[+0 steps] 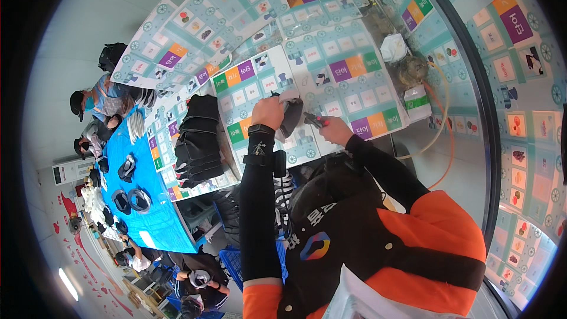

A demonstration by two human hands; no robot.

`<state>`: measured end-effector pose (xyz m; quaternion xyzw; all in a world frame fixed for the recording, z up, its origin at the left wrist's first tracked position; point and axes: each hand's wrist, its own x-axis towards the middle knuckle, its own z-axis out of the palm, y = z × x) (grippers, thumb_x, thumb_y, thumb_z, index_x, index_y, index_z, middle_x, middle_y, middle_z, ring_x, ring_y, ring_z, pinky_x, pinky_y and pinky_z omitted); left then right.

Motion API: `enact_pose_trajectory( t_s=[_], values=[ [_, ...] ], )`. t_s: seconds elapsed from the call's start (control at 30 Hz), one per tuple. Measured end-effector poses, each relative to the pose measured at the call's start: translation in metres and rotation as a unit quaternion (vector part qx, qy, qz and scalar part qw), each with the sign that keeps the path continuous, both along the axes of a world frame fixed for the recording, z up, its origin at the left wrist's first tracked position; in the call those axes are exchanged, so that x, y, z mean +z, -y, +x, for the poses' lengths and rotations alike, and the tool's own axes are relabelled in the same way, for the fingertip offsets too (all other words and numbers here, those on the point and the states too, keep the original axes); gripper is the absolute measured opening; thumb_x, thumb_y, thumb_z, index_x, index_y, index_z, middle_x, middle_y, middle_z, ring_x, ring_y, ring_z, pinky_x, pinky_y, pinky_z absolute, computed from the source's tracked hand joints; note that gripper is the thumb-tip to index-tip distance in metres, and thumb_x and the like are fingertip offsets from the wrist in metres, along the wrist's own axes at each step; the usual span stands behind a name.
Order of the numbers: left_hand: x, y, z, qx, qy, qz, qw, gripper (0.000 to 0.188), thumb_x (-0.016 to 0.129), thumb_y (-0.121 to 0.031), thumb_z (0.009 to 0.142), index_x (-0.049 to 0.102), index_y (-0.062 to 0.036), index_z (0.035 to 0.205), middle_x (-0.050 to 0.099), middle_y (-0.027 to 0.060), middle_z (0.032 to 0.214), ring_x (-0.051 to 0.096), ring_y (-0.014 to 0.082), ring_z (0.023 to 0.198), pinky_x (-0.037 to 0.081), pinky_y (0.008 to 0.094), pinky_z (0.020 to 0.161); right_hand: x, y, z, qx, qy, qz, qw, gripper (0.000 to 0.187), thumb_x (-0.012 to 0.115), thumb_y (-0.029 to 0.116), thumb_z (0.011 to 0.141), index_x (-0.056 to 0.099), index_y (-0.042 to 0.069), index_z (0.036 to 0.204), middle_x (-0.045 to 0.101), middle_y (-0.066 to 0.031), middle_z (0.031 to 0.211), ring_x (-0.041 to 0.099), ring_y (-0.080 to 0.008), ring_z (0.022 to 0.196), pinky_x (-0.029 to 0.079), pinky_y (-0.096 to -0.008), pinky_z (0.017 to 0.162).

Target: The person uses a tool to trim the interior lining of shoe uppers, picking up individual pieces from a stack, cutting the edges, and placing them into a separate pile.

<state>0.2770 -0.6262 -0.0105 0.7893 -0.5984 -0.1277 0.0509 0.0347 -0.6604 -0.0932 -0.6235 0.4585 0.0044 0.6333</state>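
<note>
Black stack (199, 142) at 9 o'clock of the grey-black piece (291, 118). Left hand (269, 113) grips that piece above the near edge; right hand (336, 131) grips a dark tool (311, 119), 3 o'clock; tabletop (328, 99) stretches toward 1 o'clock.

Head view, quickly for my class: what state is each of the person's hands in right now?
Left hand: closed, holding a grey-and-black piece.
Right hand: closed, holding a small dark tool, exact kind unclear.
</note>
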Motion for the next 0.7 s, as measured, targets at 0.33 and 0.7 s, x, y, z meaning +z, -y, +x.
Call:
enact_pose_trajectory(
  t_s=[0.33,0.7],
  values=[
    [-0.008,-0.016,-0.005,0.029,-0.01,-0.026,0.999,0.023,0.064,-0.027,0.092,0.072,-0.006,0.095,0.072,0.0214,0.087,0.07,0.0437,0.082,0.056,0.0538,0.076,0.004,-0.007,0.004,0.026,0.007,-0.131,0.991,0.028,0.057,0.02,0.084,0.069,-0.001,0.099,0.069,-0.028,0.09,0.064,-0.0483,0.091,0.05,-0.0548,0.081],
    [-0.005,-0.031,0.002,0.036,-0.021,-0.053,0.998,0.024,0.064,-0.029,0.093,0.072,-0.0067,0.094,0.07,0.0229,0.085,0.068,0.0449,0.08,0.055,0.0556,0.074,0.014,-0.01,0.02,0.022,0.03,-0.198,0.98,0.026,0.058,0.017,0.083,0.07,0.001,0.099,0.069,-0.0281,0.094,0.064,-0.0491,0.092,0.05,-0.0541,0.083]
  ],
)
